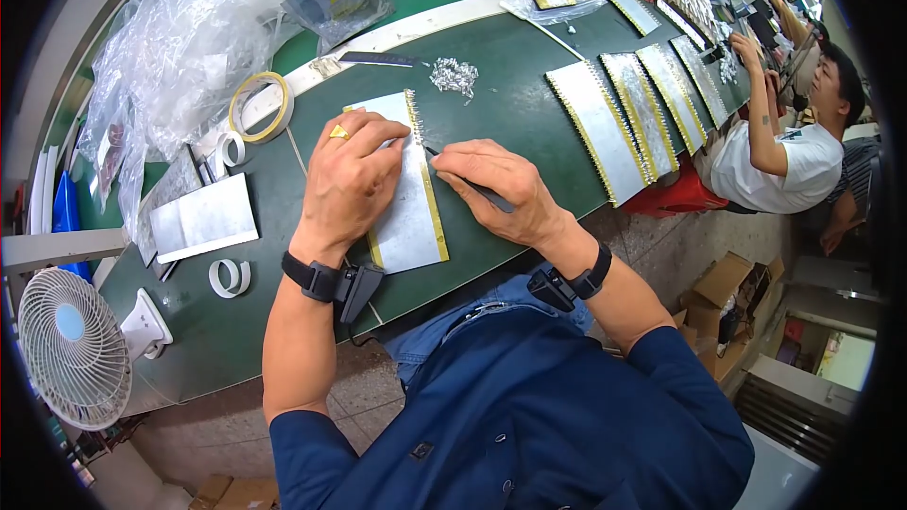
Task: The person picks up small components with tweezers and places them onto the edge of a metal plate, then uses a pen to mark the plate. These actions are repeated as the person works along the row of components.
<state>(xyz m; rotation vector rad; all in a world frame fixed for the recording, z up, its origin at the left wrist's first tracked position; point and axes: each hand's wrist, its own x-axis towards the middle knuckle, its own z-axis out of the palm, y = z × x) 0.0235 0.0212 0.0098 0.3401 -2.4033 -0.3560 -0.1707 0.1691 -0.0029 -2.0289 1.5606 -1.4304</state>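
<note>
While the left hand (348, 175) lies flat and open, pinning the silver sheet (408, 217) to the green table (510, 99), the right hand (496, 184) pinches a thin dark tool (472, 186) at the sheet's gold-toothed edge (427, 179). Judged thin, light, flexible and slippery; best held by broad palm pressure, clear of the delicate teeth. Tape rolls (262, 106) lie well apart.

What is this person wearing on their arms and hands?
Both forearms are bare, with dark blue sleeves pushed up near the elbows. Each wrist carries a black strap with a small black boxy device on it: one on the left wrist, one on the right wrist. The left hand has a gold ring on one finger. The right hand shows no ring.
</note>
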